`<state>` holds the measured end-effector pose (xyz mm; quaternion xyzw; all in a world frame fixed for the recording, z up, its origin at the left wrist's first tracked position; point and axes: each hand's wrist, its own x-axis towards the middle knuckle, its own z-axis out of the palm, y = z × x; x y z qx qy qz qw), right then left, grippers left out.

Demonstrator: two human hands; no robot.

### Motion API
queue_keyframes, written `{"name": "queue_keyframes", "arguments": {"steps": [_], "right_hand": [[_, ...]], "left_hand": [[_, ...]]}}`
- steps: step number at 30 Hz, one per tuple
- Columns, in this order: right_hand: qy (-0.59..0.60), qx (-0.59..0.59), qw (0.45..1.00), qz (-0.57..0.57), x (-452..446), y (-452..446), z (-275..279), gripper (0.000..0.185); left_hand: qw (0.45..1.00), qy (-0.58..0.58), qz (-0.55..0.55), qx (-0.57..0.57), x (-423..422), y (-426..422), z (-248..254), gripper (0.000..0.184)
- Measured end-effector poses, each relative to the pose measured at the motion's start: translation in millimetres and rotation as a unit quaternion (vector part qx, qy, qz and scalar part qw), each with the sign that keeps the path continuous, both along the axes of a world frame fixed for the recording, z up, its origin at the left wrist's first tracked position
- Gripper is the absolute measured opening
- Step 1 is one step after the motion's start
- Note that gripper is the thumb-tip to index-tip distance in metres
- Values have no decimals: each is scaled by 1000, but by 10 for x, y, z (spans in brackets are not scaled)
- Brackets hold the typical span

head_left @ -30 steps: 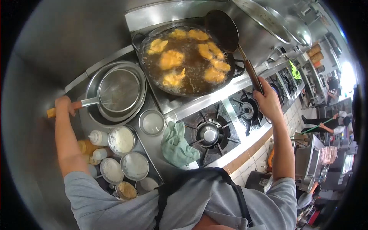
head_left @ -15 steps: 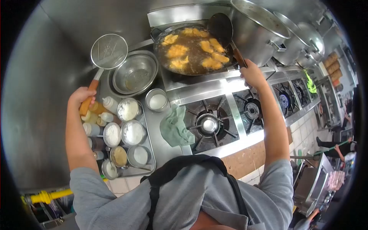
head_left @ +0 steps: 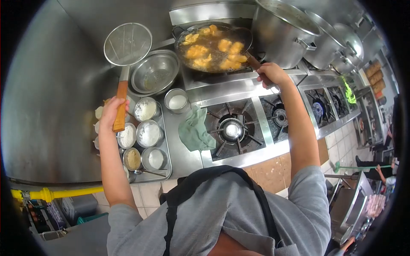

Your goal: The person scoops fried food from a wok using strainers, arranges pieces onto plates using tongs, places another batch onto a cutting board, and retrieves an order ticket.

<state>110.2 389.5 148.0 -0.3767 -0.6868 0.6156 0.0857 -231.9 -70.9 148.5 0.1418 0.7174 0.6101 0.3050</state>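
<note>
My left hand [head_left: 114, 113] is wrapped round the wooden handle of a mesh strainer [head_left: 128, 44], which is raised above the left side of the counter. In my right hand [head_left: 272, 74] is the wooden handle of a dark ladle [head_left: 257, 67]. Its bowl is down at the right side of the wok [head_left: 183, 64] and hard to tell from the dark oil. Several golden battered pieces [head_left: 197, 52] float in the bubbling oil. Left of the wok, below the strainer, sits a metal bowl [head_left: 156, 79].
A tray [head_left: 169, 164] carries several tubs of powder, with bottles partly hidden behind my left arm. A green cloth [head_left: 196, 130] lies beside a burner [head_left: 232, 130]. Large pots [head_left: 282, 36] stand right of the wok. Other people are far right, one with a green-handled pole [head_left: 363, 168].
The ladle has come down from above the wok's right rim into the wok. The strainer has shifted slightly right and turned more upright. Battered pieces on the right are bunched closer.
</note>
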Motion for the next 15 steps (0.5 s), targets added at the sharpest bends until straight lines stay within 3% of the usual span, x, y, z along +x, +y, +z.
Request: {"name": "queue_keyframes", "arguments": {"steps": [3,8,15], "right_hand": [[-16,21,999,-34,-1,-82,5,15],[-22,-71,997,-36,-199,-60,-101,15],[-39,-68,997,-18,72,-52,239,16]], "left_hand": [[1000,-2,5,26,188,-8,57,23],[1000,6,-15,23,303,-92,39,22],[999,32,4,26,541,-218,116,25]]}}
